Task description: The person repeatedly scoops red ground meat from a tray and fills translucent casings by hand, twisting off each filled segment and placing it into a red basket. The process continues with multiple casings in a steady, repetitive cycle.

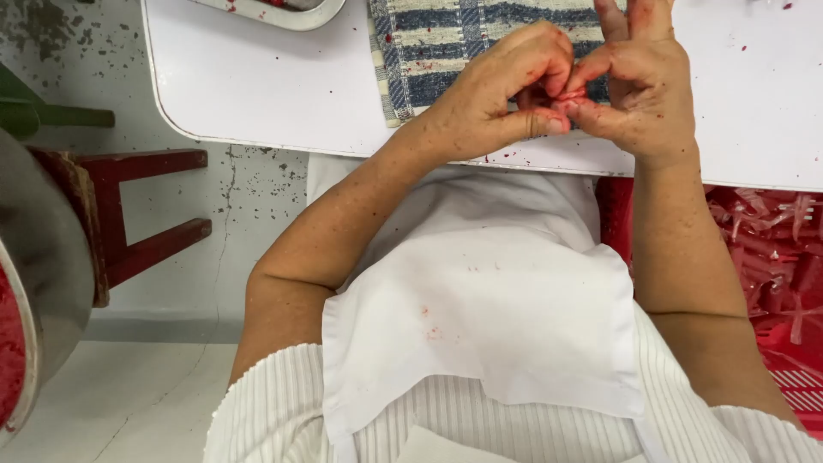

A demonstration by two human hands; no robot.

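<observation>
- I see my left hand (497, 94) and right hand (639, 94) meeting at the near edge of the white surface (257, 86), over a striped cloth (437, 43).
- Both grips are pinched nearly closed, fingertips together on a small red piece (561, 101); it is mostly hidden, so I cannot tell what it is.
- My judgement: the step in hand is picking or peeling that piece apart between the fingertips.
- The next move calls for a steady pinch and a small pull.
- Nearby: a metal tray (283, 13) at the far edge, a red stool (137, 206) to the left, a red crate (784, 274) to the right, a white apron (489, 317) below.
</observation>
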